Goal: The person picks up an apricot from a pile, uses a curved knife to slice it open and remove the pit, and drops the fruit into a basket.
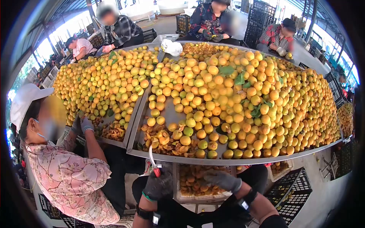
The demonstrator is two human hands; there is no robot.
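My left hand point(159, 184), in a dark glove, is closed around the red handle of a small curved knife point(151, 156). Its blade points up in front of the metal table's edge. My right hand point(224, 181), gloved too, hovers over a crate point(178, 195) between my knees, fingers stretched to the left and nothing visible in them. Cut apricot pieces point(194, 181) fill that crate. Whole apricots point(235, 125) are heaped on the metal table point(182, 157) ahead, and torn apricot scraps point(161, 141) lie at its near left corner.
A co-worker in a pink floral shirt point(72, 174) sits close on my left. Several other people work along the far side. Black plastic crates point(291, 193) stand at my right. A white bag point(172, 47) rests on the table's far edge.
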